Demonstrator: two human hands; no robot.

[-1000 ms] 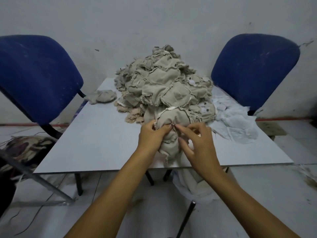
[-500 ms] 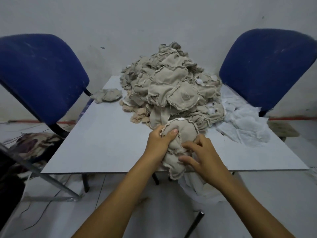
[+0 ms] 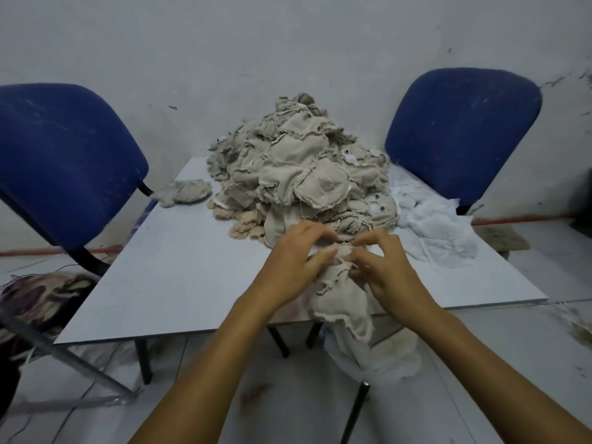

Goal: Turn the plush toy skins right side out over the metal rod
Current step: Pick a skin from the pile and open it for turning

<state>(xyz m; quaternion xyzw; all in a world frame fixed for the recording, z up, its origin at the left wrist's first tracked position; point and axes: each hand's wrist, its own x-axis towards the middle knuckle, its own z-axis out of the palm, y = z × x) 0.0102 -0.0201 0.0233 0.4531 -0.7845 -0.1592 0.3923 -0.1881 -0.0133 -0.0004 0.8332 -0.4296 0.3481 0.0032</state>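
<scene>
White table (image 3: pixel 179 283) bears a big unturned pile (image 3: pixel 301 174) at twelve o'clock; left hand (image 3: pixel 293 264) and right hand (image 3: pixel 389 270) pinch one inside-out skin (image 3: pixel 341 299), turning barely begun.

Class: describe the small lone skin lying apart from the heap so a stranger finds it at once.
Start at the big beige heap on the white table. Look to its left, near the left blue chair. The lone skin lies by itself, apart from the heap.
</scene>
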